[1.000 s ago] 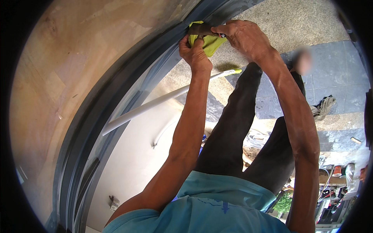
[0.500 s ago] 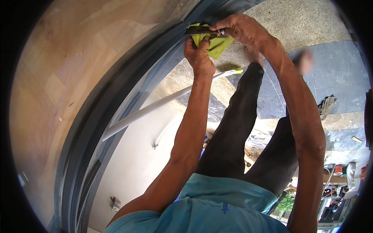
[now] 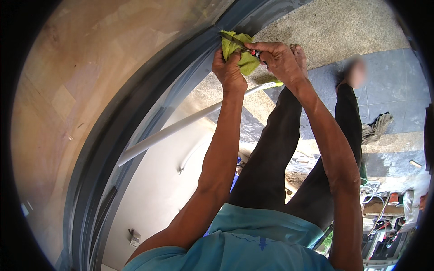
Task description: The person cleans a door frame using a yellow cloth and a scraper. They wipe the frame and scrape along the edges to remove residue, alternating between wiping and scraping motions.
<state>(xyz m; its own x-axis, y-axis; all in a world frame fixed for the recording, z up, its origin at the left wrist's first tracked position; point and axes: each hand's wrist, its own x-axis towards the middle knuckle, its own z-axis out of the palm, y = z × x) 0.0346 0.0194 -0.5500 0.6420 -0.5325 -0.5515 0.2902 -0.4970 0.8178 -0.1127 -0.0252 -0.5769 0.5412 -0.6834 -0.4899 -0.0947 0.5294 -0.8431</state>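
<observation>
My left hand [image 3: 229, 74] grips a yellow-green cloth [image 3: 248, 66], its thumb pressed against it. Across the cloth lies the dark blade of a knife [image 3: 233, 40], its tip pointing up and left toward a dark grey frame [image 3: 126, 97]. The knife's black and red handle sits in my right hand [image 3: 282, 62], fingers closed round it and forefinger stretched along its back. Part of the blade's edge is hidden against the cloth. Both hands are held close together beside the frame, above the speckled floor.
A white pole [image 3: 176, 131] with a yellow-green end leans slantwise beside my left forearm. A grey rag [image 3: 379, 128] lies on the dark floor tiles [image 3: 389, 86] at right. Tools and cables [image 3: 384, 212] clutter the lower right. A glossy tan surface [image 3: 58, 113] fills the left.
My right hand has come lower and nearer my body. The knife has turned from level to slanting, handle end down, and the cloth has shifted slightly down.
</observation>
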